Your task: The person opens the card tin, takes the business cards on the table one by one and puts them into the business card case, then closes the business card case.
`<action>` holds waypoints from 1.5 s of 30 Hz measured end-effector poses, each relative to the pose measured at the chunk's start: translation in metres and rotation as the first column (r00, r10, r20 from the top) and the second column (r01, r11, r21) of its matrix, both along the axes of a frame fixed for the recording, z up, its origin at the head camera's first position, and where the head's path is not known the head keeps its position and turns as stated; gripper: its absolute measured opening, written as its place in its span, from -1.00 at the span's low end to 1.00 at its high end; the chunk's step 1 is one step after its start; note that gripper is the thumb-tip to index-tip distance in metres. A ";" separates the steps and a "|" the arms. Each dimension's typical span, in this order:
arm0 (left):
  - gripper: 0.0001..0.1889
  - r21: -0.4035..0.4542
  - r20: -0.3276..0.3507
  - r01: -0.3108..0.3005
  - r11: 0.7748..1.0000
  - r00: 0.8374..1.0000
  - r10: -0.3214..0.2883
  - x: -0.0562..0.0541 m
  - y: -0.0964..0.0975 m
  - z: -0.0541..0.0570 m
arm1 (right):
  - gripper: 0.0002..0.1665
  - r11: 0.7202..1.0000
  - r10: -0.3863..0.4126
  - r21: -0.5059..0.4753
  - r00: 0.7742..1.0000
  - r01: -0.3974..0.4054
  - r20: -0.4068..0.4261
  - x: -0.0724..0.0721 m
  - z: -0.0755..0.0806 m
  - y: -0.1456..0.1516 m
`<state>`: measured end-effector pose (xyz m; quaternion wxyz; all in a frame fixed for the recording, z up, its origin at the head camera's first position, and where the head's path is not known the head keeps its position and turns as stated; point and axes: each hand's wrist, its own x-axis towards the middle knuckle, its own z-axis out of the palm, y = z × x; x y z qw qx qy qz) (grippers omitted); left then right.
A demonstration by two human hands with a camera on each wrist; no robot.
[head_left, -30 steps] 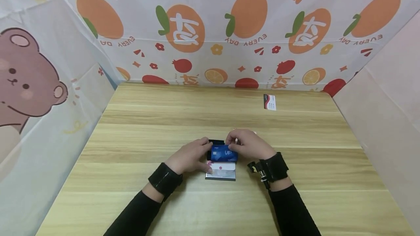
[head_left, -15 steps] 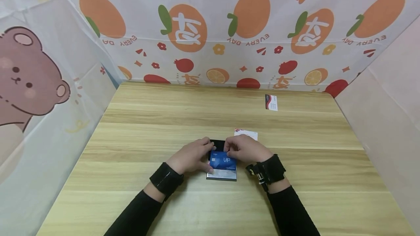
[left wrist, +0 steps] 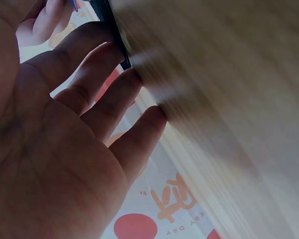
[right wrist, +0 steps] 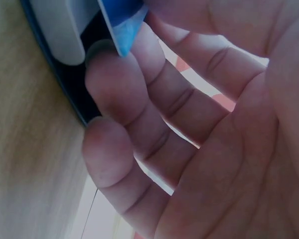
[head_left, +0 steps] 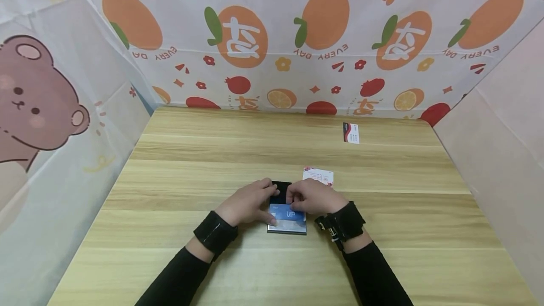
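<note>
An open black card holder (head_left: 281, 196) lies on the wooden table, a translucent pocket across its near half. My left hand (head_left: 248, 202) holds it at the left, thumb on the pocket and fingers along the black far half; in the left wrist view its bent fingertips meet the holder's dark edge (left wrist: 112, 27) and the table. Between thumb and forefinger, my right hand (head_left: 318, 196) pinches a blue VIP card (head_left: 282, 212), whose near part sits under the pocket's pale band. One corner of this blue card (right wrist: 125, 35) shows in the right wrist view.
Just beyond my right hand lies a white card with red floral corners (head_left: 318, 175), partly hidden by that hand. A black, red and white business card (head_left: 351, 133) rests near the table's far edge. Printed cloth (head_left: 280, 18) hangs behind the table.
My right hand has drawn the blue VIP card toward me, from over the holder's middle down into the pocket. The white floral card has come into view. The left hand stays put.
</note>
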<state>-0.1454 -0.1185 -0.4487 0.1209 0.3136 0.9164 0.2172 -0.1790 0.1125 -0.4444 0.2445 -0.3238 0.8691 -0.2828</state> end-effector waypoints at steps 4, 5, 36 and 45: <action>-0.23 -0.001 0.003 0.002 1.000 1.000 -0.002 0.000 0.000 -0.001 | -0.88 1.000 -0.004 0.011 1.000 0.004 0.005 0.001 0.000 0.000; -0.22 0.000 0.003 0.001 1.000 1.000 -0.001 0.000 0.000 -0.001 | -0.87 1.000 -0.004 0.012 1.000 0.004 0.010 0.002 0.000 0.000; -0.22 0.011 -0.011 0.010 1.000 1.000 -0.010 0.001 -0.001 0.001 | -0.87 1.000 0.010 0.019 0.999 -0.010 0.037 0.006 0.006 -0.004; -0.21 0.009 -0.014 0.006 1.000 1.000 -0.006 0.001 -0.001 -0.001 | -0.87 1.000 0.009 0.016 1.000 -0.009 -0.005 0.005 0.006 -0.003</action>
